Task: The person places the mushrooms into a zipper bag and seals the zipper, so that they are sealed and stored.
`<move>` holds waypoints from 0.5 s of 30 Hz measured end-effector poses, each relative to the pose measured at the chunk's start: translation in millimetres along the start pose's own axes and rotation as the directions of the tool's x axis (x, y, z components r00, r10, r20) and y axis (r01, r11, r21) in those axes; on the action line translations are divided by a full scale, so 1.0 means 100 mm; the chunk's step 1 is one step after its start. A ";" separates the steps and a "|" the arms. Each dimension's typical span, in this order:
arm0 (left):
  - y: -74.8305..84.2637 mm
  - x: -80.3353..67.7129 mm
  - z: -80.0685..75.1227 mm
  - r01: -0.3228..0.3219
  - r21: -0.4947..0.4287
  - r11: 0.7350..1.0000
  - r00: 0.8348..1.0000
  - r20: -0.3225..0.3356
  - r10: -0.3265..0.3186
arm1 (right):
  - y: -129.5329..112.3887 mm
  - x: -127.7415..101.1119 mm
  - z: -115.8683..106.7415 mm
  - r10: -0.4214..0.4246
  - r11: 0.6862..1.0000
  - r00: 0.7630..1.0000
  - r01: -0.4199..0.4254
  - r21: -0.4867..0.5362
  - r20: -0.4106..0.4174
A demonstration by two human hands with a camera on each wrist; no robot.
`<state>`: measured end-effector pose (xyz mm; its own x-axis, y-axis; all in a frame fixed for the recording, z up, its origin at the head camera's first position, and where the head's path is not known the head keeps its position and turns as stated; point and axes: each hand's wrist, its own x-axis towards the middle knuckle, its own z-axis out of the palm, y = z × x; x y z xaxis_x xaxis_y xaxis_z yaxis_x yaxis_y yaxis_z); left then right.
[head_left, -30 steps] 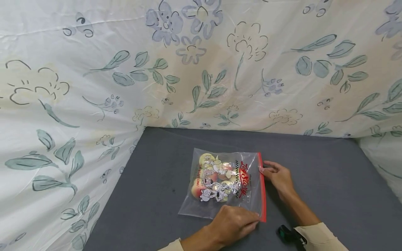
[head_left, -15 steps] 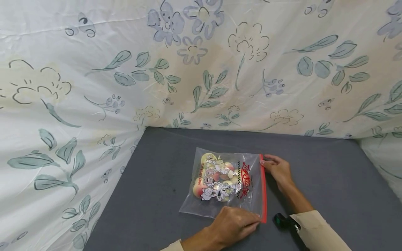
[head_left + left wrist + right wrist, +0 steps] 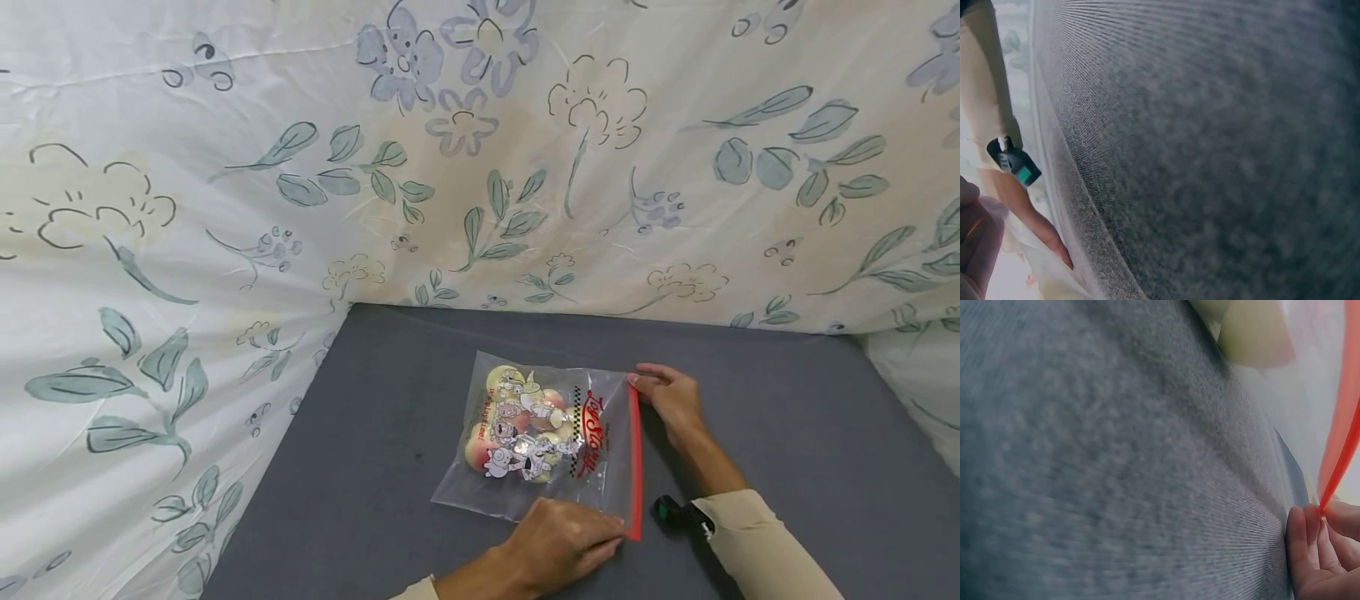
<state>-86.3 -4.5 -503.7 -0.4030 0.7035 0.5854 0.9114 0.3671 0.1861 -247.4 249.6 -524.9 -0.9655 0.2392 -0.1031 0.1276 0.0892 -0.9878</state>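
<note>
A clear zip bag (image 3: 540,433) printed with cartoon figures lies on the grey table (image 3: 390,400), with round yellow-pink fruit (image 3: 480,454) inside. Its red zip strip (image 3: 635,458) runs along the right edge. My right hand (image 3: 639,380) pinches the far end of that strip; the right wrist view shows its fingertips (image 3: 1313,519) closed on the red strip (image 3: 1342,444). My left hand (image 3: 617,533) grips the bag's near right corner, fingers curled over the plastic. In the left wrist view I see the right hand's fingers (image 3: 1054,240) at the bag's edge.
A floral white sheet (image 3: 480,167) walls the table at the back, left and right. A black and teal device (image 3: 671,512) is strapped at my right wrist, just right of the strip's near end. Bare grey surface lies left and right of the bag.
My right hand has slid away from me along the red strip, from about a quarter of the way down to the far corner. The left hand has stayed at the near corner.
</note>
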 end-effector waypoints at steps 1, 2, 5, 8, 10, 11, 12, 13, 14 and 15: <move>0.00 0.00 0.00 -0.003 -0.001 1.000 1.000 0.002 0.003 | 0.01 0.00 -0.01 -0.005 1.000 1.000 0.005 -0.001 0.000; 0.01 0.01 0.01 -0.010 0.001 1.000 1.000 0.004 0.010 | 0.01 -0.01 -0.02 -0.010 1.000 1.000 0.010 -0.003 0.005; 0.02 0.02 0.01 -0.030 -0.022 0.999 0.999 0.014 0.030 | 0.02 -0.07 -0.07 -0.041 0.999 0.999 0.042 -0.023 0.035; -0.02 0.05 -0.04 -0.044 -0.010 0.999 0.999 -0.013 0.044 | 0.00 -0.16 -0.15 -0.101 0.989 0.991 0.110 -0.097 0.092; -0.12 0.08 -0.13 -0.027 0.019 0.999 0.998 -0.048 0.028 | -0.04 -0.23 -0.23 -0.154 0.966 0.979 0.177 -0.188 0.130; -0.19 0.10 -0.19 0.007 0.040 0.999 0.998 -0.061 -0.005 | -0.06 -0.27 -0.27 -0.183 0.945 0.972 0.215 -0.246 0.145; -0.29 0.11 -0.27 0.049 0.063 0.997 0.996 -0.072 -0.044 | -0.08 -0.30 -0.33 -0.221 0.911 0.963 0.260 -0.319 0.155; -0.40 0.12 -0.36 0.104 0.075 0.992 0.992 -0.075 -0.098 | -0.10 -0.33 -0.39 -0.253 0.870 0.953 0.300 -0.391 0.169; -0.52 0.13 -0.45 0.172 0.083 0.981 0.984 -0.069 -0.167 | -0.12 -0.35 -0.45 -0.283 0.822 0.941 0.337 -0.460 0.184; -0.65 0.12 -0.54 0.253 0.091 0.963 0.967 -0.058 -0.248 | -0.13 -0.35 -0.53 -0.315 0.763 0.927 0.375 -0.526 0.203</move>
<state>-146.3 -52.9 -466.1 -0.6108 0.5537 0.5661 0.7686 0.5865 0.2556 -203.1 291.2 -502.4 -0.9814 -0.0026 0.1922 -0.1450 0.6666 -0.7311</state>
